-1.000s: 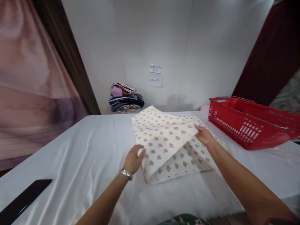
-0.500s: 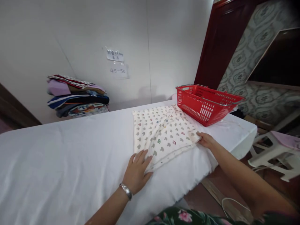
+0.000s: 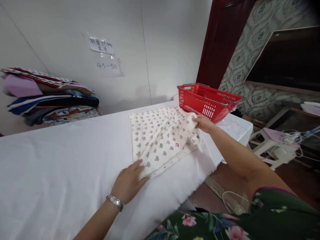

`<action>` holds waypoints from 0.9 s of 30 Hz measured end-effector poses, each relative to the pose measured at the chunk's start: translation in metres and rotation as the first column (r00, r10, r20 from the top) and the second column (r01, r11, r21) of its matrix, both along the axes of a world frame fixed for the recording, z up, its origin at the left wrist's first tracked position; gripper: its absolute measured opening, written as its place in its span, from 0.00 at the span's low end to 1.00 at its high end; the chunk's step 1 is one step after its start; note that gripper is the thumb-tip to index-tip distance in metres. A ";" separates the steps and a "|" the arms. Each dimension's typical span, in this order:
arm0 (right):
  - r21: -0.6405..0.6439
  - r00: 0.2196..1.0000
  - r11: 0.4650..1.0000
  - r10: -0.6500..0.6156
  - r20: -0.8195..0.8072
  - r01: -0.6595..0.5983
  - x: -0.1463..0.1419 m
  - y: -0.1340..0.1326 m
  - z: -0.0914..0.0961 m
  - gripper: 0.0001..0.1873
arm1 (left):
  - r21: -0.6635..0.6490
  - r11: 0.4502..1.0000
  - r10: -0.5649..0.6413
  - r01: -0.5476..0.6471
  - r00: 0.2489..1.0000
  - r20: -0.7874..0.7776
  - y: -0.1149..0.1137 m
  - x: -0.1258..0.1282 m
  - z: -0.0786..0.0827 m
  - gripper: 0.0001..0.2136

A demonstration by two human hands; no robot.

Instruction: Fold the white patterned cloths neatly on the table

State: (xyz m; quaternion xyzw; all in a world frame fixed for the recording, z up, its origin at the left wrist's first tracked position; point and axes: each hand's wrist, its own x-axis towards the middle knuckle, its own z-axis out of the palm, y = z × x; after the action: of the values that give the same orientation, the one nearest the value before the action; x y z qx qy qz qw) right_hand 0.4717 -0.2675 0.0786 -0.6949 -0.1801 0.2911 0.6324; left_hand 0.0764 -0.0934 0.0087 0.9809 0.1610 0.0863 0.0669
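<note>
A cream cloth (image 3: pixel 160 136) printed with small grey and coloured mushrooms lies folded in layers on the white-covered table (image 3: pixel 75 166). My left hand (image 3: pixel 130 180), a silver bracelet at its wrist, rests flat on the cloth's near left corner with the fingers apart. At the right side, my right hand (image 3: pixel 203 124) pinches the upper layer's corner and holds it raised off the layer below. Creases run across the cloth between the two hands.
A red plastic basket (image 3: pixel 210 101) stands just behind the cloth's right side. Stacked folded fabrics (image 3: pixel 55 96) sit at the back left by the wall. A white stool (image 3: pixel 270 150) with a pink top is beyond the table's right end.
My right hand has lifted the cloth's right corner up and away from me, exposing the layer beneath. My left hand stays on the near left corner. The camera view has turned right.
</note>
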 end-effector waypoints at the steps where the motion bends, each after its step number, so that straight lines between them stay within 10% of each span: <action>1: -0.007 0.999 0.999 0.034 0.007 -0.034 -0.001 0.000 0.000 0.10 | -0.010 1.000 0.008 -0.008 1.000 0.013 0.001 -0.001 -0.001 0.17; 10: -0.562 0.999 0.826 -0.049 0.014 0.048 -0.006 -0.040 -0.056 0.06 | 0.029 0.995 0.091 -0.094 0.991 0.098 -0.010 -0.007 0.001 0.13; 27: -0.737 0.962 0.638 -0.022 0.272 0.223 0.004 -0.044 -0.062 0.16 | 0.032 0.969 0.241 -0.247 0.963 0.121 -0.026 -0.004 -0.008 0.20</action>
State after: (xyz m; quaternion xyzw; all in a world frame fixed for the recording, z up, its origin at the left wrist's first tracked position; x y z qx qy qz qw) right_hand 0.4761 -0.3114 0.0162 -0.9361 -0.0678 0.2103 0.2738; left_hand 0.0725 -0.1196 0.0010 0.9482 0.2743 0.1547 0.0420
